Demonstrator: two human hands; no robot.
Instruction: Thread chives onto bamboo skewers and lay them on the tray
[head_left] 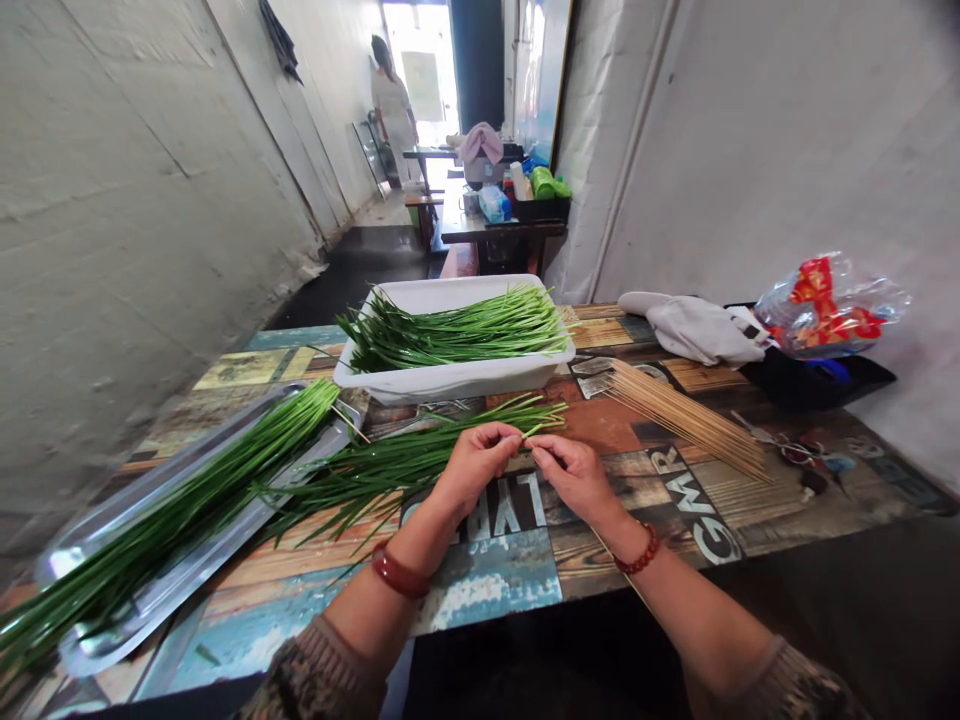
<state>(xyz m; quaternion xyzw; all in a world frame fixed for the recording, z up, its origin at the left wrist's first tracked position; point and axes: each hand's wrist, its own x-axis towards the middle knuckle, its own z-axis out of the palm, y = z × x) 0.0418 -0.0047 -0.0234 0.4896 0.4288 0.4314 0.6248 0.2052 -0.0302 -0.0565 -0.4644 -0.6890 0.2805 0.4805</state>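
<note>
My left hand (pixel 480 462) is closed in a pinch on the pale stem ends of a few garlic chives. Close beside it, my right hand (pixel 576 478) pinches a thin bamboo skewer (pixel 613 556), whose shaft runs back under my palm towards the wrist. The fingertips of both hands almost meet at the stems; the skewer's tip is too small to make out. Loose garlic chives (pixel 375 465) lie on the table left of my hands. More chives (pixel 180 520) are heaped lengthwise on a long metal tray (pixel 101 545).
Behind my hands stands a white plastic tub (pixel 450 380) of chives. Several bamboo skewers (pixel 682 420) lie at the right, near scissors (pixel 799 452). A pale cloth cap (pixel 694 325) and a red-and-clear plastic bag (pixel 825 310) sit further back. A person (pixel 394 105) stands by the doorway.
</note>
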